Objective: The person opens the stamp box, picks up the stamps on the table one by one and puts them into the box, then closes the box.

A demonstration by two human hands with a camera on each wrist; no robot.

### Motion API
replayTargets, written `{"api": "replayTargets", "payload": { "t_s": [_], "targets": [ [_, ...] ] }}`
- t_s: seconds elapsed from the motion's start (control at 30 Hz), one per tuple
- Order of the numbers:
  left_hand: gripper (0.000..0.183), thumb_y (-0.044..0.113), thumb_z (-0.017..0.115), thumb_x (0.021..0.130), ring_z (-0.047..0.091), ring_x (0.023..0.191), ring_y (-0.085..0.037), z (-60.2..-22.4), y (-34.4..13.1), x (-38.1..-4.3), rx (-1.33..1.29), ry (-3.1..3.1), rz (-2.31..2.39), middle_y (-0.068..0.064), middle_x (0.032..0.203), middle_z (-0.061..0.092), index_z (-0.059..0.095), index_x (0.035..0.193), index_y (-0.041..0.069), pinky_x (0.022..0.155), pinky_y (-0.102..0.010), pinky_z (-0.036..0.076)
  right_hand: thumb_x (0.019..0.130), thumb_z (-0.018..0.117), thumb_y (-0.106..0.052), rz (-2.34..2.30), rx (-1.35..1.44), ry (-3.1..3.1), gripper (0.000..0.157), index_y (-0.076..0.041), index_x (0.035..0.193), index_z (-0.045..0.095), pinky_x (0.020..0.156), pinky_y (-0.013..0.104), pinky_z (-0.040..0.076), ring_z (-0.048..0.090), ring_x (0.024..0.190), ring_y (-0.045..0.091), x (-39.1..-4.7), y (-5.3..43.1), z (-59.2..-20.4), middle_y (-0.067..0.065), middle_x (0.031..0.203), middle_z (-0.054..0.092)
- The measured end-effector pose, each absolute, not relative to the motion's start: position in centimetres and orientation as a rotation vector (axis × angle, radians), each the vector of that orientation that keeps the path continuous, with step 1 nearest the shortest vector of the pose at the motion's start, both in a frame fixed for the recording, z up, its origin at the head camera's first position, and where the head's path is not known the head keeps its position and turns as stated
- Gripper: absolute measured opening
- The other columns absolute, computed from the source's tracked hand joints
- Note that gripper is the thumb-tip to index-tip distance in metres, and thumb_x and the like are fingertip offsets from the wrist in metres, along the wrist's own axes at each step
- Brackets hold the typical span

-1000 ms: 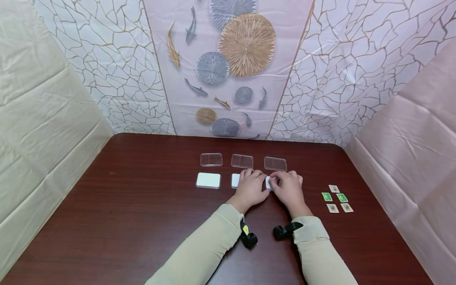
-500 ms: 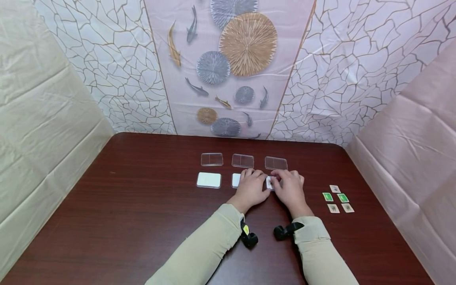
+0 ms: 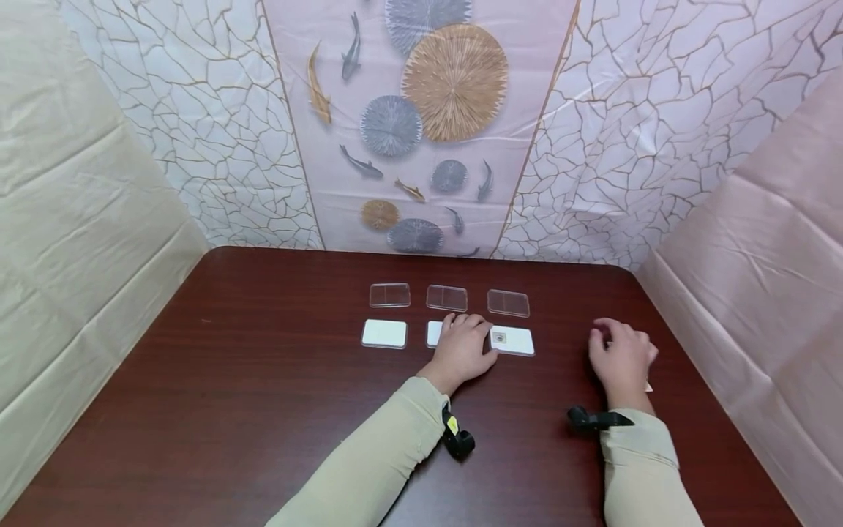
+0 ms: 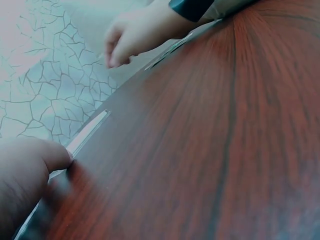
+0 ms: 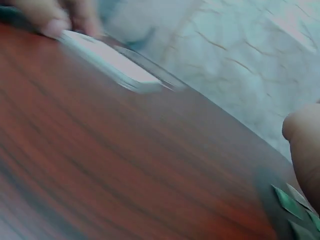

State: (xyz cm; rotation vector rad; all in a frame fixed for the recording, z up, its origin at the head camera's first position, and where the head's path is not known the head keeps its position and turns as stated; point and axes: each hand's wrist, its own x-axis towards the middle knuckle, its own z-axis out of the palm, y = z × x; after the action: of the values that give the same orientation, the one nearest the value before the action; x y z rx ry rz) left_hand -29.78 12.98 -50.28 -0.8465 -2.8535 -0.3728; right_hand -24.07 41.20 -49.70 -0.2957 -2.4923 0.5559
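Note:
My left hand (image 3: 459,348) lies over the middle shallow clear case (image 3: 433,333), hiding most of it. Its thumb and finger hold the left end of the right-hand case (image 3: 520,341), which has a white lining. A small printed square (image 3: 500,338) lies on that lining near its left end. Far to the right, my right hand (image 3: 620,362) is above the small squares, fingers loosely bent, and covers nearly all of them. One pale square (image 3: 649,386) peeks out beside it. In the right wrist view, a green square (image 5: 286,201) lies below the hand; nothing shows in its fingers.
Three clear lids lie in a row behind the cases: left lid (image 3: 390,295), middle lid (image 3: 447,298), right lid (image 3: 508,302). The left white-lined case (image 3: 385,333) stands apart. Patterned cloth (image 3: 408,132) hangs behind the dark wooden table (image 3: 197,395).
My right hand has let go of the small printed square in the right-hand case and moved right, over the group of small squares. The left hand has stayed in place.

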Motion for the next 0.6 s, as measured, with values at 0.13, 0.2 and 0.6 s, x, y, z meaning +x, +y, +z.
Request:
{"api": "replayTargets", "payload": {
  "t_s": [0.13, 0.2, 0.6],
  "targets": [
    [0.053, 0.05, 0.061, 0.095, 0.05, 0.13, -0.019, -50.2, 13.0, -29.6, -0.855, -2.849, -0.386, 0.005, 0.138, 0.058, 0.061, 0.141, 0.022, 0.117, -0.047, 0.028, 0.101, 0.051, -0.02, 0.573, -0.388, -2.565, 0.032, -0.001, 0.125, 0.063, 0.096, 0.07, 0.02, 0.04, 0.113, 0.057, -22.6, 43.9, -49.7, 0.03, 0.12, 0.057],
    [0.053, 0.05, 0.062, 0.095, 0.05, 0.13, -0.019, -50.2, 12.9, -29.5, -0.856, -2.841, -0.391, 0.005, 0.137, 0.059, 0.062, 0.14, 0.022, 0.116, -0.047, 0.028, 0.101, 0.05, -0.02, 0.583, -0.417, -2.609, 0.034, -0.001, 0.127, 0.061, 0.095, 0.071, 0.017, 0.036, 0.115, 0.059, -22.3, 44.9, -49.7, 0.032, 0.124, 0.053],
    [0.052, 0.049, 0.061, 0.095, 0.05, 0.13, -0.018, -50.2, 12.8, -29.7, -0.854, -2.845, -0.401, 0.005, 0.138, 0.058, 0.061, 0.141, 0.022, 0.116, -0.047, 0.029, 0.103, 0.05, -0.034, 0.576, -0.45, -2.78, 0.045, -0.001, 0.132, 0.059, 0.089, 0.073, 0.014, 0.029, 0.114, 0.062, -22.4, 46.2, -49.9, 0.038, 0.13, 0.041]
  ]
}}
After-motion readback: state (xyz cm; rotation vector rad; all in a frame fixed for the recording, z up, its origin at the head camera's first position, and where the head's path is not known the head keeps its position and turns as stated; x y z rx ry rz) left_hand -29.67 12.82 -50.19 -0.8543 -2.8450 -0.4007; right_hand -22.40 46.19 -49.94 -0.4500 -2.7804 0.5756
